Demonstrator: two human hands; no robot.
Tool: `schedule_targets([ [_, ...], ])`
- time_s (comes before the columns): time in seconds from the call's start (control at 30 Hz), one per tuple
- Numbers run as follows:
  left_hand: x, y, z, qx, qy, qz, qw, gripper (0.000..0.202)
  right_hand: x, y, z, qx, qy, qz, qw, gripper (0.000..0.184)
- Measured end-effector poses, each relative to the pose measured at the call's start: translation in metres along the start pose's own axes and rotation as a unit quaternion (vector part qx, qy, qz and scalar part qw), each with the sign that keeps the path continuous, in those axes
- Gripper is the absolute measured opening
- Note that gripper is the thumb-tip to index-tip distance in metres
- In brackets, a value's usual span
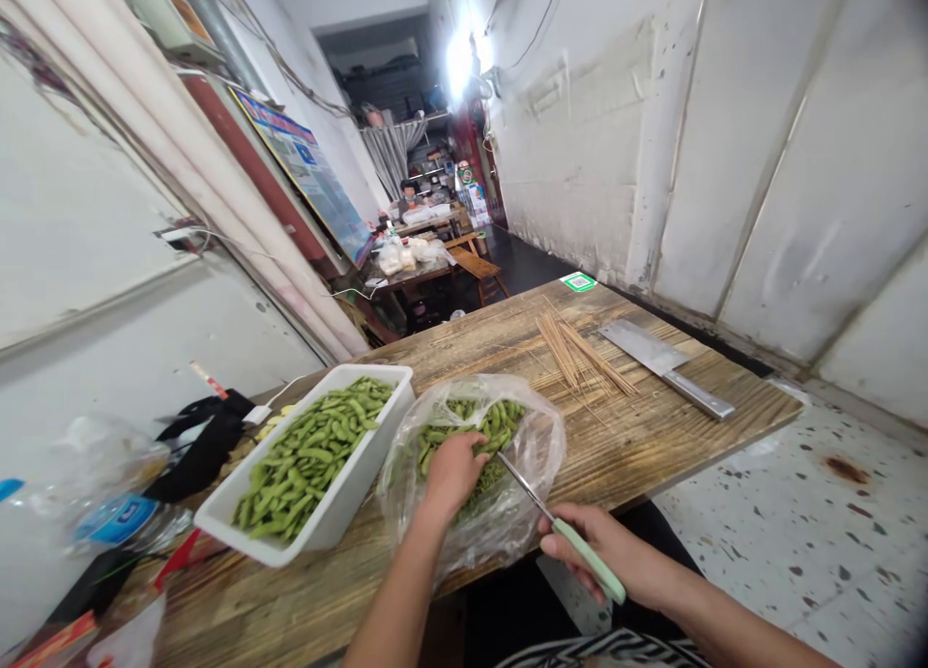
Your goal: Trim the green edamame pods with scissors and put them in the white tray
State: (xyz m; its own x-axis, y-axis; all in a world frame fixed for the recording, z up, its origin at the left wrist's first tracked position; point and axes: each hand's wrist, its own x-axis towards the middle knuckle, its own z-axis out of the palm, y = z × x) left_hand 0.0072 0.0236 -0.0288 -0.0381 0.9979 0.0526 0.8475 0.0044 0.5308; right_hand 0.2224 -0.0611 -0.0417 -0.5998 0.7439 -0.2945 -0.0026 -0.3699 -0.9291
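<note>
A clear plastic bag (549, 426) lies spread open on the wooden table, with green edamame pods (506, 417) and small green trimmings (487, 484) inside. My left hand (454, 472) reaches into it, fingers curled and thumb close to the index finger among the pods. Whatever those fingers grip is too small to make out. My right hand (605, 550) is closed around the pale green handle of a slim metal-shafted tool (523, 484). Its tip points into the bag, close to my left fingertips; its exact kind is unclear. A white tub (346, 515) full of edamame pods stands left of the bag.
Thin wooden skewers (576, 354) and a cleaver (656, 357) lie on the table (500, 344) to the right. A green code card (578, 281) is at the far corner. A plastic bottle (127, 521) lies at left. Farther back, a person (410, 199) sits behind another table.
</note>
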Motion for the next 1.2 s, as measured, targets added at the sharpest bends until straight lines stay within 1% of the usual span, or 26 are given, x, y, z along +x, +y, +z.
schedule_targets([
  [0.07, 0.0, 0.005, 0.0, 0.023, -0.002, 0.015, 1.0, 0.012, 0.0, 0.001, 0.0, 0.03, -0.001, 0.008, 1.0, 0.044],
  [0.13, -0.001, 0.009, 0.0, 0.015, -0.005, 0.013, 1.0, 0.006, 0.0, 0.002, -0.001, 0.053, -0.007, 0.009, 0.999, 0.044],
  [0.17, -0.002, 0.01, -0.001, -0.008, -0.008, 0.01, 1.0, 0.007, 0.0, 0.002, -0.002, 0.059, -0.008, 0.008, 0.998, 0.044],
  [0.23, -0.006, 0.01, -0.005, -0.085, -0.028, 0.005, 0.996, 0.018, 0.0, 0.003, -0.004, 0.056, -0.006, -0.002, 0.998, 0.045],
  [0.3, -0.012, 0.01, -0.009, -0.162, -0.054, 0.003, 0.985, 0.026, -0.001, 0.001, -0.005, 0.035, -0.005, -0.012, 0.999, 0.045],
  [0.4, -0.026, 0.012, -0.018, -0.217, -0.089, 0.009, 0.972, 0.028, -0.002, -0.006, -0.006, -0.015, -0.017, -0.024, 0.999, 0.047],
  [0.5, -0.037, 0.018, -0.026, -0.202, -0.107, 0.044, 0.973, 0.03, -0.004, -0.017, -0.005, -0.063, -0.027, -0.042, 0.997, 0.047],
  [0.57, -0.041, 0.022, -0.03, -0.165, -0.096, 0.081, 0.978, 0.03, -0.005, -0.023, -0.004, -0.094, -0.025, -0.065, 0.993, 0.045],
  [0.63, -0.045, 0.024, -0.032, -0.124, -0.08, 0.115, 0.982, 0.025, -0.006, -0.025, -0.004, -0.128, -0.021, -0.084, 0.988, 0.044],
  [0.7, -0.047, 0.024, -0.033, -0.094, -0.075, 0.131, 0.984, 0.02, -0.006, -0.024, -0.005, -0.165, -0.011, -0.094, 0.982, 0.043],
  [0.83, -0.051, 0.023, -0.035, -0.04, -0.08, 0.146, 0.985, 0.019, -0.005, -0.017, -0.01, -0.239, 0.015, -0.102, 0.966, 0.04],
  [0.93, -0.052, 0.022, -0.036, -0.012, -0.086, 0.166, 0.982, 0.021, -0.004, -0.013, -0.01, -0.261, 0.02, -0.089, 0.961, 0.035],
  [1.07, -0.053, 0.017, -0.032, -0.035, -0.087, 0.178, 0.979, 0.021, -0.001, -0.01, -0.007, -0.266, 0.042, -0.078, 0.96, 0.031],
  [1.2, -0.056, 0.015, -0.025, -0.057, -0.075, 0.163, 0.982, 0.022, 0.002, -0.008, -0.006, -0.268, 0.068, -0.075, 0.958, 0.03],
])
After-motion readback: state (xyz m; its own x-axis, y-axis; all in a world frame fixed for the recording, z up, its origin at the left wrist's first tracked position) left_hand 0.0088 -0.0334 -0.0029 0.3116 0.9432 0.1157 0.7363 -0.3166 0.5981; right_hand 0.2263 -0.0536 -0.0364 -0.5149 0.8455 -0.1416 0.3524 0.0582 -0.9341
